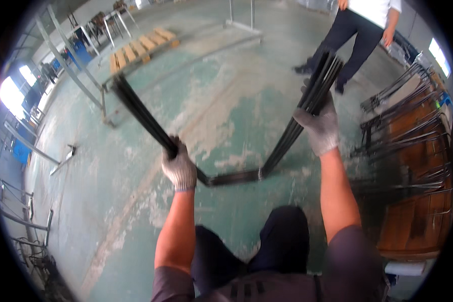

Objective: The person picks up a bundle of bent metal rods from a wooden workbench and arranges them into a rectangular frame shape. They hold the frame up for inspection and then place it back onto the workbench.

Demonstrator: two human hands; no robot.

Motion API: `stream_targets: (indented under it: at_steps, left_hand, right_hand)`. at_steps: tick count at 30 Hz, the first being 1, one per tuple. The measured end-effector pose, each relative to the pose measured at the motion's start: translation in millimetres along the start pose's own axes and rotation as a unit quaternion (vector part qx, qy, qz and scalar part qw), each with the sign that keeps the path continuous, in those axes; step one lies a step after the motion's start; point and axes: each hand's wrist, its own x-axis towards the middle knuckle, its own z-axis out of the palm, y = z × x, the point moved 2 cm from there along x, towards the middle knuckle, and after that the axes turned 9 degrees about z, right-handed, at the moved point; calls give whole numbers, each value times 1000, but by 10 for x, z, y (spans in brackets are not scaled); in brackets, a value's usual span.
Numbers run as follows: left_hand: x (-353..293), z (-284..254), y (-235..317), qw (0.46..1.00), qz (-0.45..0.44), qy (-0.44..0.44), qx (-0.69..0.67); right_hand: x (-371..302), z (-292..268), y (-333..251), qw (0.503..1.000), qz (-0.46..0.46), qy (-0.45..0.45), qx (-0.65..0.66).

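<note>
Between my two gloved hands hangs a bundle of black U-shaped bent metal tubes (pixel 235 177), nested together, with the crosspiece low toward my knees and both legs slanting up and outward. My left hand (pixel 178 166), in a pale knit glove, is wrapped round the left leg of the bundle. My right hand (pixel 319 123), gloved alike, grips the right leg partway up. Motion blurs the bundle somewhat, so the single tubes are hard to tell apart.
At the right, black bent-tube frames lie stacked on brown boards (pixel 412 226). A person (pixel 355 30) in dark trousers stands ahead at the right. A wooden pallet (pixel 143 46) lies far left, near a grey metal rack (pixel 75 75). The floor (pixel 226 116) is worn green.
</note>
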Motion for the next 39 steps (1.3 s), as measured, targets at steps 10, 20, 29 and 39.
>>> stream_targets:
  at_steps: [10,20,29,39]
  left_hand:
    - [-125,-15,-330,1000,23,17,5]
    - [-157,36,-334,998,54,12,-29]
    - [-242,62,-479,998,57,5,-1]
    - [-130,322,-438,997,41,-4,-59]
  right_hand:
    - [-504,358,1343,942,252,144,-166]
    - [-517,425,1366,925,214,213,-231]
    - [-763,297,1779,937,207,217,-177]
    - [-730,285,1716,917,246,245,-196]
